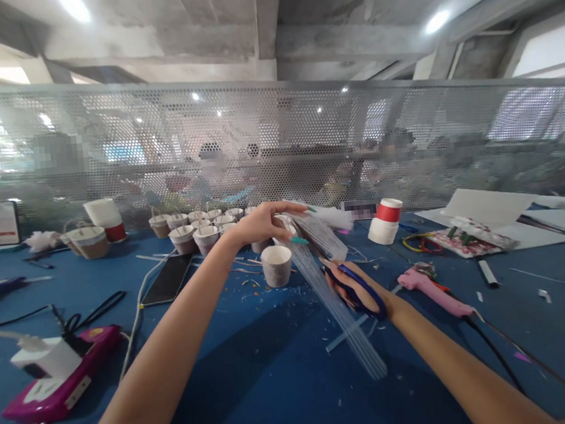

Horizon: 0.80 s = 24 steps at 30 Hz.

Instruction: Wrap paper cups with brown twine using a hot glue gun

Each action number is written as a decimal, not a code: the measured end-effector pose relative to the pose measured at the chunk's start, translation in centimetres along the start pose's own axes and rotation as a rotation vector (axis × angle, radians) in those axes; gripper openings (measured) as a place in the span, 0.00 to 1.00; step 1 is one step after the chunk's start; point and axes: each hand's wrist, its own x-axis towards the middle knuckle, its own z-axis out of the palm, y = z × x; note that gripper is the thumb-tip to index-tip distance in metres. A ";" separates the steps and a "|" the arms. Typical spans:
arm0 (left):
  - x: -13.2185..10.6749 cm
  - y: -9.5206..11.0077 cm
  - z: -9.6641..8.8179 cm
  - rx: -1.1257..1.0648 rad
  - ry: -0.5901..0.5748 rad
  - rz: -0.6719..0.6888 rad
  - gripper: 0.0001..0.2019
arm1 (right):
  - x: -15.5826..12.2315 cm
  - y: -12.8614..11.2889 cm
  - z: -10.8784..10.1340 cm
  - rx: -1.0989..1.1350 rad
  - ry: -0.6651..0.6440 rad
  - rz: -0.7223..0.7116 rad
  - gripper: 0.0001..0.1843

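My left hand (264, 223) reaches over the middle of the table, thumb and fingers apart, at the upper end of a bundle of clear plastic strips (339, 319). I see no firm grip on them. My right hand (355, 281) holds scissors with dark blue handles (366, 290), pointing away to the upper left; the blades are partly hidden against the plastic. A clear plastic sleeve (331, 237) lies just beyond this hand. Below my left hand stands a small pale cup (277, 266). One loose strip (343, 335) crosses under the bundle.
Several small handled cups (207, 238) stand at the back. A black phone (166, 279) and a magenta power strip (64, 376) lie on the left. On the right are a pink glue gun (435, 291), stacked paper cups (383, 231) and white sheets (490, 207). A perforated panel (275, 133) rises behind.
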 end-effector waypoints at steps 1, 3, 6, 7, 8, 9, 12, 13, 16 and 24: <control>0.0 -0.1 0.0 -0.023 -0.006 0.002 0.29 | 0.0 0.0 0.0 -0.006 0.006 -0.001 0.25; 0.1 -0.3 0.2 -0.061 -0.023 0.004 0.30 | -0.1 -0.3 0.0 -0.039 0.015 -0.031 0.25; 0.2 -0.5 0.3 -0.094 -0.075 0.008 0.33 | -0.2 -0.6 -0.1 -0.096 0.035 -0.108 0.25; 0.1 -0.5 0.4 -0.095 -0.095 0.009 0.34 | -0.2 -0.7 -0.1 -0.111 0.034 -0.123 0.25; 0.1 -0.5 0.4 -0.091 -0.114 0.010 0.35 | -0.2 -0.8 -0.1 -0.124 0.033 -0.130 0.24; 0.1 -0.5 0.5 -0.083 -0.131 0.011 0.37 | -0.2 -0.8 -0.2 -0.136 0.033 -0.131 0.24; 0.0 -0.3 0.5 -0.044 -0.176 0.009 0.41 | -0.2 -0.7 -0.2 -0.170 0.035 -0.133 0.25; 0.0 -0.3 0.5 -0.028 -0.186 0.010 0.42 | -0.2 -0.6 -0.2 -0.179 0.038 -0.136 0.26; 0.0 -0.1 0.5 0.012 -0.200 0.016 0.41 | -0.1 -0.6 -0.1 -0.208 0.055 -0.143 0.27; 0.0 0.0 0.6 -0.023 -0.225 0.003 0.44 | 0.2 -0.2 -0.4 -0.279 0.070 -0.148 0.26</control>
